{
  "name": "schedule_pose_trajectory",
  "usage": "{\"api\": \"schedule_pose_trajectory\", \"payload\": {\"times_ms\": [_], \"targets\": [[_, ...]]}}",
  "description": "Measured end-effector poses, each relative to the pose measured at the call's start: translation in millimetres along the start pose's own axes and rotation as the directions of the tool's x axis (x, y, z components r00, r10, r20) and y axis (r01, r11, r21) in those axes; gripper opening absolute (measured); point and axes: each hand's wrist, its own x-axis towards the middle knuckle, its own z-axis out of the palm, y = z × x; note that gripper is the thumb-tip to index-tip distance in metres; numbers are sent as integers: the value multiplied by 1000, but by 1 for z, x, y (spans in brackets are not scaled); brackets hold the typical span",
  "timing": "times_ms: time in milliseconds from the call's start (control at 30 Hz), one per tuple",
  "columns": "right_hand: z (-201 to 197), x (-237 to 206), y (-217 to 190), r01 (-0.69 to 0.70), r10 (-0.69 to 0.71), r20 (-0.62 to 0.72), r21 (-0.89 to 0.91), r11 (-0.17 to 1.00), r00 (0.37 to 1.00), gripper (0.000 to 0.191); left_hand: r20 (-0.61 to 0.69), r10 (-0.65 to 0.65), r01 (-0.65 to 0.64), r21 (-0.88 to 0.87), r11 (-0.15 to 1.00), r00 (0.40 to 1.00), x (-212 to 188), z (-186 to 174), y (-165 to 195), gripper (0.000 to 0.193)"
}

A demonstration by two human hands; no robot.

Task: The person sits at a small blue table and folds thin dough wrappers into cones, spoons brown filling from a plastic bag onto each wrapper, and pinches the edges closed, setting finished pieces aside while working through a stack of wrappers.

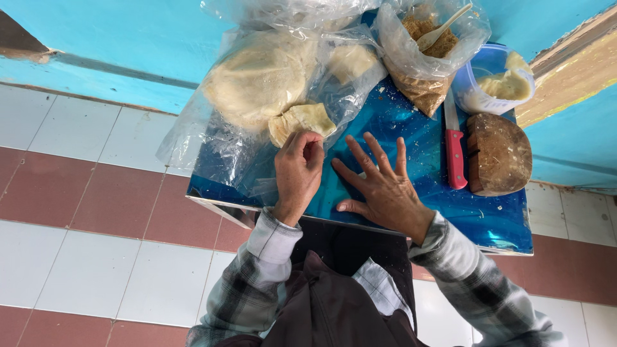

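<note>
A small blue table (495,222) stands over a tiled floor. My left hand (297,168) has its fingers curled on a folded pale flatbread piece (303,120) that lies on a clear plastic bag (212,138) holding a stack of round flatbreads (257,77). My right hand (384,183) rests flat on the blue tabletop with fingers spread, holding nothing. Both arms wear plaid sleeves.
A second clear bag of brown crumbs (421,83) holds a pale spoon (443,27). A red-handled knife (455,151) lies beside a round brown block (498,154). A plastic tub (495,80) with pale paste sits at the far corner. Turquoise wall (96,38) lies beyond.
</note>
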Motion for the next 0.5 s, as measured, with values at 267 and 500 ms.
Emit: {"api": "schedule_pose_trajectory", "payload": {"times_ms": [267, 500], "targets": [[5, 36, 16, -48, 49, -19, 64, 997, 999, 70, -34, 9, -9, -5, 1000, 999, 1, -1, 3, 8], [0, 8, 7, 1, -4, 19, 174, 985, 1000, 73, -39, 25, -24, 8, 1000, 999, 1, -3, 2, 9]]}}
